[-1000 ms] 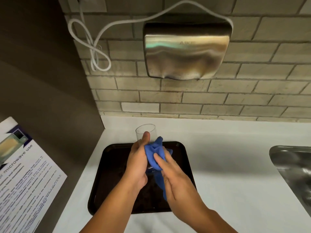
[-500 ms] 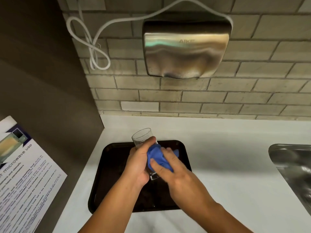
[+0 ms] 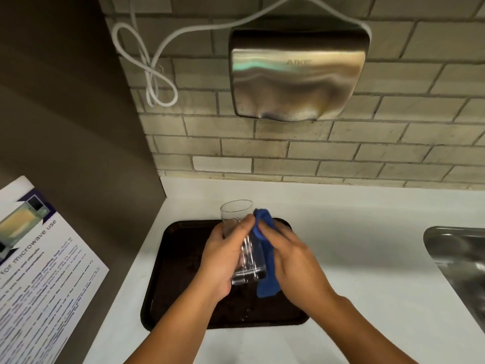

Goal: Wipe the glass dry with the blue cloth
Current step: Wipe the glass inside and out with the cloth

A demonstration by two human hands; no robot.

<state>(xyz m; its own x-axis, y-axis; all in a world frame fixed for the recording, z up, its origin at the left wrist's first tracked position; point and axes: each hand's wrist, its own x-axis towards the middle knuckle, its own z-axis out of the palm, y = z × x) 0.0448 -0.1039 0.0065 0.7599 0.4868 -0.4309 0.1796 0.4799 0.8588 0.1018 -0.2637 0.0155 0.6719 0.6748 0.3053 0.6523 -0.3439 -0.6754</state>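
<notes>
A clear drinking glass (image 3: 248, 254) is held tilted above a black tray (image 3: 170, 271), its open mouth pointing away from me. My left hand (image 3: 223, 261) grips the glass around its left side, thumb near the rim. My right hand (image 3: 291, 261) presses a blue cloth (image 3: 266, 269) against the glass's right side. The cloth runs from the rim down past the base, and its lower end hangs free over the tray.
The tray lies on a white counter (image 3: 354, 258). A steel sink (image 3: 462, 261) sits at the right edge. A steel hand dryer (image 3: 296, 74) with a white cable (image 3: 154, 74) hangs on the brick wall. A microwave notice (image 3: 34, 271) is on the dark panel at left.
The cloth, bunched low on the glass half a second ago, now stretches along its right side from rim to base. More of the glass shows between my hands.
</notes>
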